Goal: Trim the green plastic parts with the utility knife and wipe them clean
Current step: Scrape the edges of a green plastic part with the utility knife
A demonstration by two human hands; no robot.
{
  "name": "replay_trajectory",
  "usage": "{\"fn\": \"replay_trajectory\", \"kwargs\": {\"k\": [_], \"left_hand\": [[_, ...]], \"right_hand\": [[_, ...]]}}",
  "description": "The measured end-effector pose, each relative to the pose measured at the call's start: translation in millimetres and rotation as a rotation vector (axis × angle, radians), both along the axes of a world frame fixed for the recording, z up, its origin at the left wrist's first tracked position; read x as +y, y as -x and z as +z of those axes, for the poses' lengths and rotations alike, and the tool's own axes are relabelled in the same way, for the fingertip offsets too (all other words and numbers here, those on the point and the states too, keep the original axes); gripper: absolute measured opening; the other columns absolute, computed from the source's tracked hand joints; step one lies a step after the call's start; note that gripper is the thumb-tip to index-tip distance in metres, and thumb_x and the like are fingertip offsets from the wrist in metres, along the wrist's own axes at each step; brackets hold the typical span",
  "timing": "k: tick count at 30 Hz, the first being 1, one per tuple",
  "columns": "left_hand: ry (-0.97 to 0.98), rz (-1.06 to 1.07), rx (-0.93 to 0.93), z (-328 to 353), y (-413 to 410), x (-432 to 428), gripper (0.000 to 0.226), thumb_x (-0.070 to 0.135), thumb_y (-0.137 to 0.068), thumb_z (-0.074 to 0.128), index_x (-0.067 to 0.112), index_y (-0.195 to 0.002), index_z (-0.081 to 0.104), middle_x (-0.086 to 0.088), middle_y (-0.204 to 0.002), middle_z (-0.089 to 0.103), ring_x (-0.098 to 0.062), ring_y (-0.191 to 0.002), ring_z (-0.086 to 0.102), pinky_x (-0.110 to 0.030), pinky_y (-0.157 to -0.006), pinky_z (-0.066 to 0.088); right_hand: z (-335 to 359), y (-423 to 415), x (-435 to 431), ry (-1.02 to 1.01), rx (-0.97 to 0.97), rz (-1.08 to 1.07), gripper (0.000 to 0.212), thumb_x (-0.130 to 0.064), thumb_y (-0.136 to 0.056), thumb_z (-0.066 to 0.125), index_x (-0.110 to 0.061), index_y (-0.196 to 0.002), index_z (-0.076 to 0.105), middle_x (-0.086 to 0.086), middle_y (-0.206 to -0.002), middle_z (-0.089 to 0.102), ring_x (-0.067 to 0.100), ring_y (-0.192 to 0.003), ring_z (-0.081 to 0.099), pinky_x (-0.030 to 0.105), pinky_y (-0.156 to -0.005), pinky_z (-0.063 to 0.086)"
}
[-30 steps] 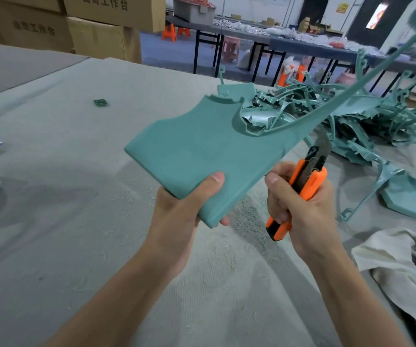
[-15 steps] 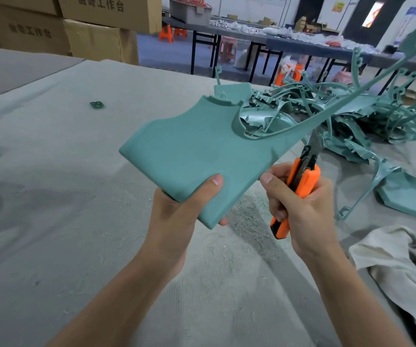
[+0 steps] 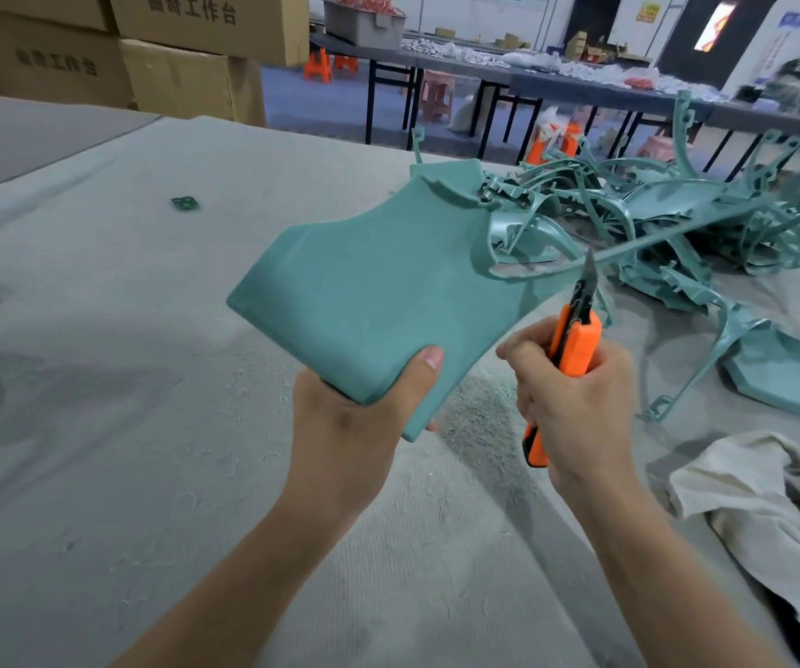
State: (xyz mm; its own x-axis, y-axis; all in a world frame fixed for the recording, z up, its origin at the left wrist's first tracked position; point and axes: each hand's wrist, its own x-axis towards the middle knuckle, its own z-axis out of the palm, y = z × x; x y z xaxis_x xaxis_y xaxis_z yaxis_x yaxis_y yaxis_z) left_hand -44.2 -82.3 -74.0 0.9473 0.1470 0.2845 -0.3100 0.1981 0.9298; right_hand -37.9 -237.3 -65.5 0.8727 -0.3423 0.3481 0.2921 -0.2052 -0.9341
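My left hand (image 3: 354, 426) grips the near corner of a flat green plastic part (image 3: 378, 291), thumb on top, holding it up over the table. A thin green arm of the part runs off to the upper right. My right hand (image 3: 576, 407) grips an orange utility knife (image 3: 569, 349) upright. Its blade tip touches the thin arm's edge at the part's right side.
A tangled pile of green plastic parts (image 3: 677, 224) lies at the right. A crumpled white cloth (image 3: 764, 499) sits at the near right. Plastic shavings (image 3: 479, 417) litter the grey felt table (image 3: 123, 378). Cardboard boxes (image 3: 186, 50) stand at the far left.
The knife has slid up along the part's right edge, from the wide body out to the thin arm. The part's thin arm has swung lower. My left hand's grip is unchanged.
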Motion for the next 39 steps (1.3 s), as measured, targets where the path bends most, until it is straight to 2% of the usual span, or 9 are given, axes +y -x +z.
{"fn": "replay_trajectory", "kwargs": {"k": [4, 6, 9, 11, 16, 23, 26, 32, 39], "left_hand": [[0.231, -0.035, 0.103, 0, -8, 7, 0.014, 0.019, -0.075, 0.072, 0.017, -0.089, 0.073, -0.001, -0.089, 0.071, -0.019, -0.063, 0.063, -0.023, -0.045, 0.048], [0.413, -0.128, 0.192, 1, -12, 11, 0.008, 0.013, -0.075, 0.074, 0.02, -0.078, 0.074, -0.001, -0.084, 0.067, -0.016, -0.064, 0.06, -0.021, -0.044, 0.044], [0.77, -0.3, 0.375, 5, -15, 16, 0.012, 0.015, -0.074, 0.07, 0.018, -0.063, 0.073, 0.0, -0.064, 0.06, -0.007, -0.047, 0.055, -0.016, -0.04, 0.041], [0.857, -0.373, 0.419, 5, -15, 17, 0.016, 0.015, -0.074, 0.067, 0.016, -0.058, 0.071, 0.0, -0.055, 0.057, -0.004, -0.039, 0.05, -0.014, -0.039, 0.04], [0.881, -0.535, 0.43, 2, -13, 15, 0.015, 0.012, -0.076, 0.064, 0.011, -0.062, 0.068, -0.001, -0.055, 0.057, -0.005, -0.04, 0.052, -0.014, -0.037, 0.04], [0.916, -0.604, 0.462, -2, -12, 16, 0.015, 0.012, -0.082, 0.061, 0.008, -0.069, 0.068, -0.004, -0.056, 0.059, -0.006, -0.039, 0.053, -0.015, -0.038, 0.042], [0.926, -0.603, 0.482, -2, -12, 16, 0.005, 0.009, -0.076, 0.066, 0.006, -0.077, 0.064, -0.005, -0.056, 0.059, -0.007, -0.038, 0.053, -0.015, -0.037, 0.041], [0.92, -0.691, 0.461, -4, -13, 18, 0.035, 0.002, -0.053, 0.088, 0.003, -0.078, 0.063, -0.007, -0.056, 0.059, -0.009, -0.038, 0.053, -0.017, -0.036, 0.041], [0.902, -0.701, 0.483, -7, -10, 15, 0.024, 0.002, -0.052, 0.089, 0.006, -0.065, 0.069, -0.005, -0.056, 0.059, -0.01, -0.04, 0.055, -0.018, -0.037, 0.042]], "right_hand": [[-2, 1, -3, 0.124, -0.052, -0.046, 0.014, -0.026, -0.078, 0.065, -0.02, -0.064, 0.065, -0.008, -0.044, 0.041, 0.007, -0.044, 0.034, 0.021, -0.043, 0.03], [-6, 2, -2, 0.3, -0.118, -0.019, 0.031, -0.042, -0.083, 0.069, -0.02, -0.064, 0.058, -0.001, -0.05, 0.043, 0.005, -0.045, 0.036, 0.015, -0.046, 0.031], [-8, 5, 3, 0.511, -0.14, 0.033, 0.047, -0.069, -0.087, 0.051, -0.03, -0.065, 0.038, -0.007, -0.052, 0.035, 0.006, -0.047, 0.035, 0.018, -0.049, 0.027], [-9, 6, 7, 0.61, -0.147, 0.052, 0.046, -0.077, -0.088, 0.037, -0.035, -0.07, 0.036, -0.01, -0.052, 0.033, 0.009, -0.047, 0.037, 0.02, -0.05, 0.026], [-7, 7, 14, 0.762, -0.225, 0.023, 0.042, -0.073, -0.093, 0.03, -0.034, -0.082, 0.042, -0.016, -0.056, 0.036, 0.009, -0.051, 0.044, 0.024, -0.05, 0.033], [-7, 8, 14, 0.842, -0.195, -0.031, 0.049, -0.064, -0.094, 0.038, -0.019, -0.076, 0.047, -0.009, -0.055, 0.04, 0.015, -0.05, 0.045, 0.036, -0.047, 0.038], [-6, 8, 15, 0.841, -0.18, -0.039, 0.049, -0.062, -0.094, 0.039, -0.018, -0.074, 0.045, -0.009, -0.054, 0.037, 0.017, -0.048, 0.044, 0.039, -0.047, 0.038], [-6, 7, 15, 0.817, -0.187, -0.087, 0.046, -0.061, -0.095, 0.04, -0.02, -0.072, 0.041, -0.011, -0.051, 0.032, 0.016, -0.045, 0.041, 0.04, -0.044, 0.037], [-2, -1, 4, 0.68, -0.259, -0.145, 0.04, -0.06, -0.097, 0.04, -0.03, -0.069, 0.035, -0.009, -0.051, 0.032, 0.01, -0.043, 0.034, 0.032, -0.042, 0.03]]}}
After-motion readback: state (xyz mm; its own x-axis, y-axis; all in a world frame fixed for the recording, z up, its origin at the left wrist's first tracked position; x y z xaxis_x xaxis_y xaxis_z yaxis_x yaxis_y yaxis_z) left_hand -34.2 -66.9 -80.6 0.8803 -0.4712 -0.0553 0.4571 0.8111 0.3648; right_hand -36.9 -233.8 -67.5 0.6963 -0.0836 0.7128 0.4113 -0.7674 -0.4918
